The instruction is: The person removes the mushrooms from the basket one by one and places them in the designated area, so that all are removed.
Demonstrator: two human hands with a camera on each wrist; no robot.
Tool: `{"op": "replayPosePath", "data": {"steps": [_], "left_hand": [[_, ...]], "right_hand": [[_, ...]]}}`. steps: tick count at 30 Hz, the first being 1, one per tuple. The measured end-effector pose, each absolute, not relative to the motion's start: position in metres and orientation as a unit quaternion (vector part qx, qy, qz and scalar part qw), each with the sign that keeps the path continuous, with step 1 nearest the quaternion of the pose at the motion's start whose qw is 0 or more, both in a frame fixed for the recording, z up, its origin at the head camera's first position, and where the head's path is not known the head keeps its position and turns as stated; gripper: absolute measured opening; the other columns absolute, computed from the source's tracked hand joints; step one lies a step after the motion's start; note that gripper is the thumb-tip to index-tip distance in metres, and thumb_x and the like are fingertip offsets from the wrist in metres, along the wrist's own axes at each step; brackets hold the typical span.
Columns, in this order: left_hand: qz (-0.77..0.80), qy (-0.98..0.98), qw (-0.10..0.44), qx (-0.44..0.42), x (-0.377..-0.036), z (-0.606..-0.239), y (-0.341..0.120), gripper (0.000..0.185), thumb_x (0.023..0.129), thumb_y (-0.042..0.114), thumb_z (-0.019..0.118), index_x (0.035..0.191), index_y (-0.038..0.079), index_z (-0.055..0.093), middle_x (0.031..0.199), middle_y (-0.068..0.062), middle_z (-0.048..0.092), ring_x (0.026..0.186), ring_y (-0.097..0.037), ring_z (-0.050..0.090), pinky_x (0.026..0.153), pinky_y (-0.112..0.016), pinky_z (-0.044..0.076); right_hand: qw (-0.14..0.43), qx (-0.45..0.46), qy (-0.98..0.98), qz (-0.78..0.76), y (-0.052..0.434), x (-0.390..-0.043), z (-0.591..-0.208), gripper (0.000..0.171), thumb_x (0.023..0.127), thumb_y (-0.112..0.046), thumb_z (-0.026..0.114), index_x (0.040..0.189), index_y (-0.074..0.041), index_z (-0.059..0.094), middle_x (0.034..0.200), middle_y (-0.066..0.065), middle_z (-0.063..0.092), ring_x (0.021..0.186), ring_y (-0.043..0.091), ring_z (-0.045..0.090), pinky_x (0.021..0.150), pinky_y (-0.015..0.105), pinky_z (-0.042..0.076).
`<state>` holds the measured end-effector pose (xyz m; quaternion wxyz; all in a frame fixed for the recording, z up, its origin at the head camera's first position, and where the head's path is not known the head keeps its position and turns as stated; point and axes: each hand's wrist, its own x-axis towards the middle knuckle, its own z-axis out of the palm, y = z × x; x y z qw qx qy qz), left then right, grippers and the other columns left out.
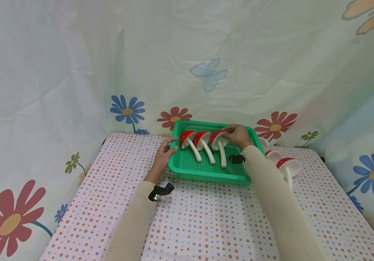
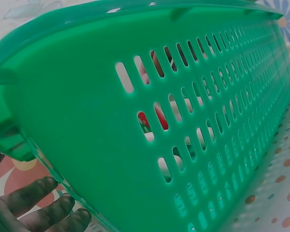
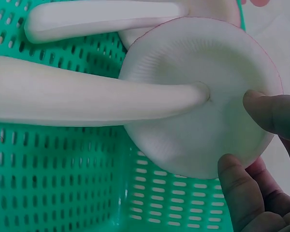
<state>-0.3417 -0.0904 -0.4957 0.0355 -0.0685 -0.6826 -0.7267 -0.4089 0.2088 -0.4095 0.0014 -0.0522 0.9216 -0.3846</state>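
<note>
A green plastic basket (image 1: pixel 213 177) with slotted walls stands on the table. Inside it lie three toy mushrooms, red-capped with white undersides and stems: a left one (image 1: pixel 186 139), a middle one (image 1: pixel 203 141) and a right one (image 1: pixel 220 143). My right hand (image 1: pixel 238 136) pinches the right mushroom at its cap rim, with the thumb on the white underside (image 3: pixel 183 140). At the basket's left end, my left hand (image 1: pixel 165 154) rests against the rim with its fingers fairly straight. The left wrist view shows those fingers (image 2: pixel 43 205) beside the green wall; its thumb is mostly out of that view.
More red-and-white mushrooms (image 1: pixel 289 167) lie on the table to the right of the basket, partly behind my right forearm. A dotted cloth (image 1: pixel 190 217) covers the table. A flowered curtain (image 1: pixel 213 105) hangs close behind the basket.
</note>
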Motion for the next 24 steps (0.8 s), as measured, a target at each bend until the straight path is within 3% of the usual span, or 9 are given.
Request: {"op": "replayPosePath", "data": {"steps": [11, 24], "left_hand": [[-0.726, -0.683, 0.029, -0.078, -0.338, -0.492, -0.091, 0.044, 0.102, 0.017, 0.054, 0.145, 0.014, 0.049, 0.149, -0.016, 0.045, 0.134, -0.033, 0.047, 0.106, -0.053, 0.042], [-0.732, -0.676, 0.028, -0.074, -0.34, -0.494, -0.091, 0.042, 0.101, 0.018, 0.055, 0.143, 0.017, 0.051, 0.146, -0.018, 0.049, 0.134, -0.034, 0.048, 0.109, -0.054, 0.04]], "right_hand": [[-0.004, -0.069, 0.921, -0.383, 0.219, -0.403, -0.399, 0.03, 0.099, -0.02, 0.058, 0.121, 0.0, 0.066, 0.124, 0.026, 0.063, 0.112, 0.04, 0.06, 0.087, 0.048, 0.052], [0.001, -0.07, 0.928, -0.365, 0.23, -0.399, -0.384, 0.029, 0.098, -0.019, 0.06, 0.119, 0.0, 0.066, 0.122, 0.028, 0.064, 0.112, 0.04, 0.06, 0.091, 0.05, 0.052]]}}
